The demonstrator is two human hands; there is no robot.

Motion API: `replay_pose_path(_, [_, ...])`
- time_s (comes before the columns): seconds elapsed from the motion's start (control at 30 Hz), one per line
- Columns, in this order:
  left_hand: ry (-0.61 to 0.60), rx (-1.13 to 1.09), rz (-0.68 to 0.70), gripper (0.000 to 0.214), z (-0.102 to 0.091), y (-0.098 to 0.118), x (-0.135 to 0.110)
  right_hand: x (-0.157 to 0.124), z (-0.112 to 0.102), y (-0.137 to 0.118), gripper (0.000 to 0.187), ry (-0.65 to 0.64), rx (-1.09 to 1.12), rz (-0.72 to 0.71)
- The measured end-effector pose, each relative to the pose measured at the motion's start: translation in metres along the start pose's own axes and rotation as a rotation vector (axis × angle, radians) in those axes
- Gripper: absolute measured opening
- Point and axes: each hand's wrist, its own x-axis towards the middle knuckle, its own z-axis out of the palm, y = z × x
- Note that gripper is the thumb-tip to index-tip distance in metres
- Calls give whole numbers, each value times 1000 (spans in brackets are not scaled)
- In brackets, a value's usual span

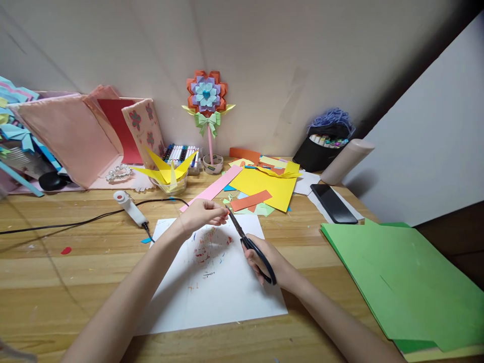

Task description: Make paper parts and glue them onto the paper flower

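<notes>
My right hand grips black-handled scissors, with the blades pointing up and left. At the blade tips, my left hand pinches a small reddish-orange piece of paper, mostly hidden by the fingers. Both hands are above a white sheet of paper marked with colored specks and smudges. Just beyond the scissors lie an orange paper strip, a yellow sheet and a pink strip.
Green sheets lie at the right, near a black phone. A white glue gun with a black cable lies left. Behind stand a folded paper flower, a clear bowl and a black pen holder.
</notes>
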Motion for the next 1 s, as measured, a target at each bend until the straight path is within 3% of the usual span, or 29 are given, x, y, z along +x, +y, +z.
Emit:
replay_pose_path(0.23, [33, 0, 52, 21, 3, -2, 1, 9, 5, 0, 69, 70, 309, -39])
replay_pose_path(0.4, [-19, -21, 128, 23, 8, -4, -1, 15, -2, 9, 71, -14, 451, -64])
replay_pose_path(0.67, [-144, -27, 49, 24, 3, 6, -9, 14, -10, 19, 76, -312, 487, -1])
replay_pose_path(1.0, [-103, -59, -23, 28, -4, 4, -7, 9, -12, 19, 73, -314, 368, -16])
